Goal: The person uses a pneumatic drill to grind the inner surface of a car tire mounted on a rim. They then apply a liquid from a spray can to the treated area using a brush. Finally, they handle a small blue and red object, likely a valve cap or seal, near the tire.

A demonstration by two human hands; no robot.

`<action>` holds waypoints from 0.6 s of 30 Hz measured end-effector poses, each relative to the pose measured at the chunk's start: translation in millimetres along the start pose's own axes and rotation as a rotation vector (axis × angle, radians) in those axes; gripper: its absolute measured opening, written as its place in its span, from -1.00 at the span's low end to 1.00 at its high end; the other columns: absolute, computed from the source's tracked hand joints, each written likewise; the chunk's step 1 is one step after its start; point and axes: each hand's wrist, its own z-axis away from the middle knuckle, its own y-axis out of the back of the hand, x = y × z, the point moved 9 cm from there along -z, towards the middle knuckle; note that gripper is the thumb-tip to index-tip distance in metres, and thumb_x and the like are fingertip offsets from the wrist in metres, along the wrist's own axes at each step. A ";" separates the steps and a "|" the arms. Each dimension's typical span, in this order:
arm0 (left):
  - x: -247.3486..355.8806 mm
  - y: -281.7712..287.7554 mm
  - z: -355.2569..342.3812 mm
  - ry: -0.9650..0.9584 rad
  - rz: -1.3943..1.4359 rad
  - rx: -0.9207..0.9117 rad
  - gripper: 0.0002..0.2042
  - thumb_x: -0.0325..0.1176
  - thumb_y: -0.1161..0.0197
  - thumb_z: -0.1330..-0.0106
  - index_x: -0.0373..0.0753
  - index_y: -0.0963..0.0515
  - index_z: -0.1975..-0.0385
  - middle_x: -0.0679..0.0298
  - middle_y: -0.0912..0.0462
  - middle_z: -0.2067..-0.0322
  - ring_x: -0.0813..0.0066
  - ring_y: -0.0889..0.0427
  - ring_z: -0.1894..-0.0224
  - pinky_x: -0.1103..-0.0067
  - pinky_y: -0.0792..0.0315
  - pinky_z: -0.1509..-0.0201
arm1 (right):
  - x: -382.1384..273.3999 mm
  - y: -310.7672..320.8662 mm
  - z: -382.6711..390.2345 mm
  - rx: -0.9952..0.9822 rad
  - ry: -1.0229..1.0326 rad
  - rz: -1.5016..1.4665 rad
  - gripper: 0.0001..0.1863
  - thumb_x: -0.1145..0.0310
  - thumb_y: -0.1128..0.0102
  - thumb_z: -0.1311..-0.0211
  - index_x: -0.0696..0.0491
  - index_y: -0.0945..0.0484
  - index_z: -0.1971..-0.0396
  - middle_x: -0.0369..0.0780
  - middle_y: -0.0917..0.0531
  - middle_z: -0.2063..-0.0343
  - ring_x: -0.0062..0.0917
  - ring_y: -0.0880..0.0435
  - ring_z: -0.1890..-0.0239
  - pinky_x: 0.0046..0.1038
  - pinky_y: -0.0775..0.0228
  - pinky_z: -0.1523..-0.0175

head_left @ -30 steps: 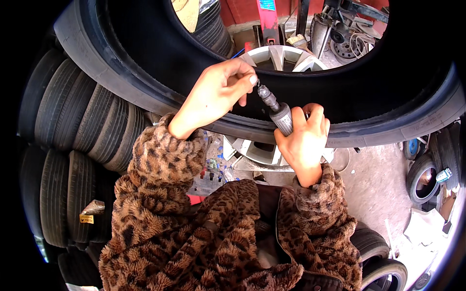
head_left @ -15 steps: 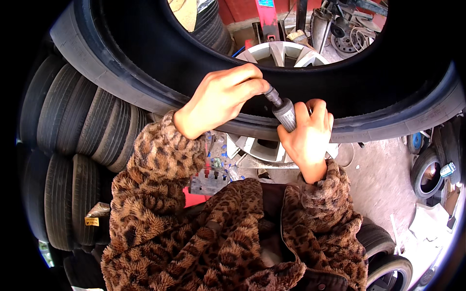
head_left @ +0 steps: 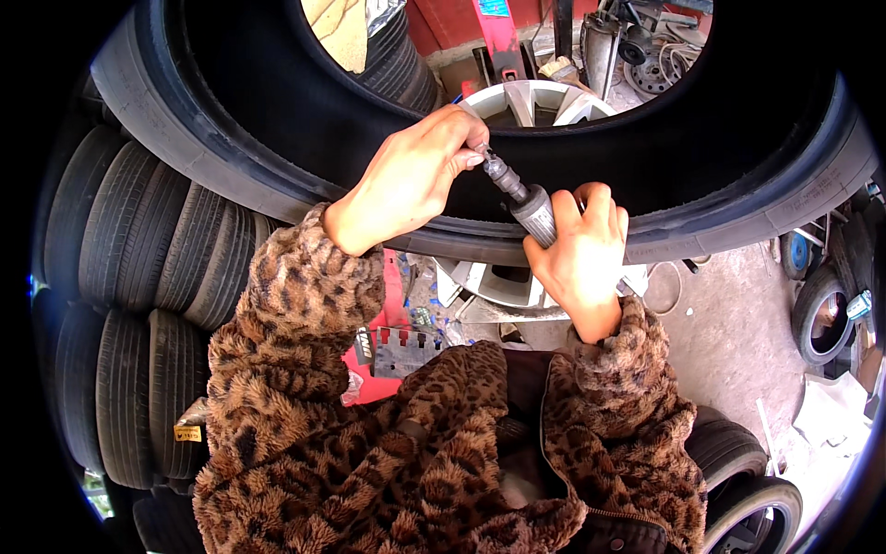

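Note:
A grey, ribbed hand-held air grinder (head_left: pixel 535 216) with a dark metal chuck lies in my right hand (head_left: pixel 583 263), fingers wrapped round its body. It slants up and to the left. My left hand (head_left: pixel 401 189) is closed in a pinch at the tool's front end, where a small dark piece shows beyond the chuck; what exactly the fingertips grip is hidden. Both hands are over the near rim of a large black tyre (head_left: pixel 738 229), whose dark hollow fills the upper view. Through and below the tyre a silver alloy wheel (head_left: pixel 519 100) shows.
Stacked used tyres (head_left: pixel 120 231) crowd the left side. More tyres (head_left: pixel 757 517) lie at the lower right, near a white sheet (head_left: pixel 831 415) on the concrete floor. A red machine part with a slotted metal plate (head_left: pixel 406 353) sits below the tyre, and a red jack-like post (head_left: pixel 499 42) stands beyond it.
My left hand has drawn slightly left and down from the chuck, uncovering more of the tool's front end. My right hand keeps its grip. The view has shifted a little.

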 end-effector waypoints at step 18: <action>-25.9 -21.1 -30.1 0.101 0.219 -0.375 -0.96 -0.56 -0.23 -0.26 -0.37 -0.52 0.34 0.33 -0.52 0.34 0.55 -0.50 0.33 0.59 -0.40 0.23 | 0.2 1.9 -3.6 0.001 0.000 -0.024 -0.60 0.38 -0.46 0.38 0.03 -0.49 0.42 -0.14 -0.42 0.31 -0.24 -0.47 0.25 -0.24 -0.24 0.13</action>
